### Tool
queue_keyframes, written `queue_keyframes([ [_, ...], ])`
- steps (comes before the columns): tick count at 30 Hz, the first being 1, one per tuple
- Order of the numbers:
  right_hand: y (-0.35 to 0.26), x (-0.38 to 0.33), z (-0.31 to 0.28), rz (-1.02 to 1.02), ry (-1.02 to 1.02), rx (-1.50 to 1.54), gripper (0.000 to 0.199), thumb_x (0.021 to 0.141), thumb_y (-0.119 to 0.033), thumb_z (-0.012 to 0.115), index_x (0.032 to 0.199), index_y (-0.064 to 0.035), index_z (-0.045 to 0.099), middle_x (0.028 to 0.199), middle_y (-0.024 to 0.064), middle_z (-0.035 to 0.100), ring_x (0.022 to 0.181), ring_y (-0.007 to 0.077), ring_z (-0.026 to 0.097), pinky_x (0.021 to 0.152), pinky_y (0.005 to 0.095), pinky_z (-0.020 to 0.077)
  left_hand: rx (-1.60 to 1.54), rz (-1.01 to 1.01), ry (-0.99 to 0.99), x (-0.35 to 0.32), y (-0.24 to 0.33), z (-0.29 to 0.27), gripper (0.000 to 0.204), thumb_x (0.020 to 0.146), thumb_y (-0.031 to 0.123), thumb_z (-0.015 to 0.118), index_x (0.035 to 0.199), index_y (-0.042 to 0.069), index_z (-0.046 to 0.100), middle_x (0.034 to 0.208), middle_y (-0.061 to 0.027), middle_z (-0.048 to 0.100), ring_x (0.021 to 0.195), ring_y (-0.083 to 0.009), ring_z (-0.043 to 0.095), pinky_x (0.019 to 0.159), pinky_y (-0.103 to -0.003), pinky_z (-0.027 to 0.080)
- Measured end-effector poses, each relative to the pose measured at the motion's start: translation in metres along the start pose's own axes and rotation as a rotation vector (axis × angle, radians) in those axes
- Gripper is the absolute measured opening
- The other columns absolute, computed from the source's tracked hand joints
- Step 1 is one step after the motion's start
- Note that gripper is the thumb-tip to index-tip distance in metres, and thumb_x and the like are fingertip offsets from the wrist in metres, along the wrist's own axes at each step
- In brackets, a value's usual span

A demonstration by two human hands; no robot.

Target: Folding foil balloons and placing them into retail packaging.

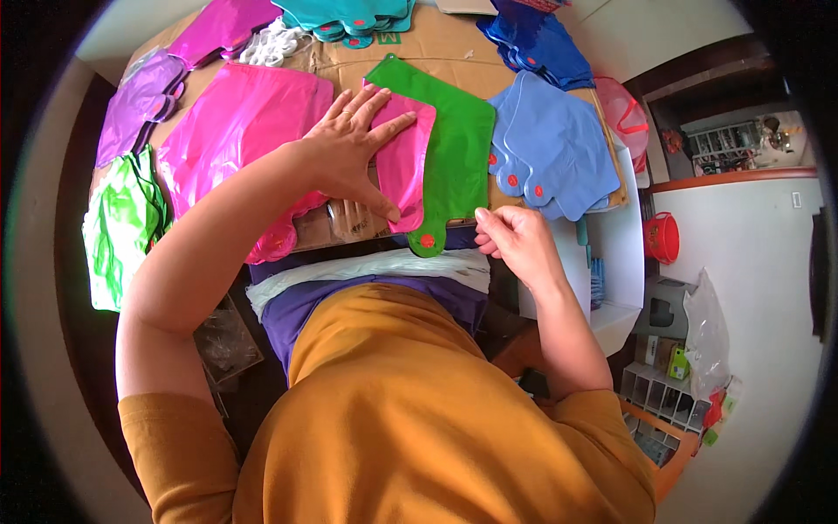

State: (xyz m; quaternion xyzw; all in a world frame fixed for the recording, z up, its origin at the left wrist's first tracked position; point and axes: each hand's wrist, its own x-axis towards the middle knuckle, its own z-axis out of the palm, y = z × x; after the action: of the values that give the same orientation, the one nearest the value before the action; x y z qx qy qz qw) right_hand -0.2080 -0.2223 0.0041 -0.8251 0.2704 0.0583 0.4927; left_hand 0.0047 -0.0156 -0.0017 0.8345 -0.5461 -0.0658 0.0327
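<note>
My left hand (349, 144) lies flat with spread fingers on a folded pink film piece (403, 188). Under and beside the pink lies a flat green film piece (461, 157). A rounded tab with a red dot sticks out over the cardboard's front edge from the green piece. My right hand (517, 237) has its thumb and fingers pinched together at the green piece's lower right corner; the fingertips are partly hidden. A larger stack of glossy pink film pieces (253, 113) sits beneath and left of my left forearm.
On the cardboard (436, 39) lie stacks of light blue (559, 144), dark blue (537, 44), teal (345, 13), purple (140, 100) and bright green (127, 223) pieces, plus a white bundle (272, 42). A white box (615, 288) and red basket (662, 237) stand to the right.
</note>
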Motion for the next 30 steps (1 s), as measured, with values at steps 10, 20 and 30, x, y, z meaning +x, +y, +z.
queue_keyframes([
  [10,-0.034,0.044,-0.030,-0.017,0.055,-0.060,0.040,0.091,-0.029,0.068,0.114,0.0036,0.066,0.092,0.0070,0.068,0.070,0.0122,0.062,0.061,0.0260,0.0527,0.007,0.015,0.019,-0.001,-0.001,0.001,0.134,0.050,0.084,0.070,0.156,0.017,0.019,0.156,-0.0289,0.018,0.148,-0.0422,0.009,0.121,-0.053,0.008],
  [20,-0.062,0.082,-0.007,-0.027,0.005,-0.469,0.039,0.079,-0.028,0.079,0.096,0.0062,0.070,0.080,0.0078,0.069,0.067,0.0158,0.064,0.062,0.0322,0.0528,-0.013,-0.003,0.002,0.000,-0.003,0.001,0.139,0.049,0.084,0.070,0.155,0.010,0.018,0.156,-0.0287,0.017,0.149,-0.0405,0.008,0.120,-0.053,0.008],
  [30,-0.083,0.092,0.019,0.009,0.091,-0.057,0.040,0.081,-0.017,0.075,0.111,0.0054,0.062,0.103,0.0166,0.069,0.094,0.0222,0.067,0.079,0.0357,0.0546,-0.009,0.022,0.027,-0.001,-0.006,0.005,0.143,0.050,0.093,0.061,0.155,0.007,0.017,0.157,-0.0289,0.014,0.148,-0.0430,0.007,0.120,-0.052,0.006],
])
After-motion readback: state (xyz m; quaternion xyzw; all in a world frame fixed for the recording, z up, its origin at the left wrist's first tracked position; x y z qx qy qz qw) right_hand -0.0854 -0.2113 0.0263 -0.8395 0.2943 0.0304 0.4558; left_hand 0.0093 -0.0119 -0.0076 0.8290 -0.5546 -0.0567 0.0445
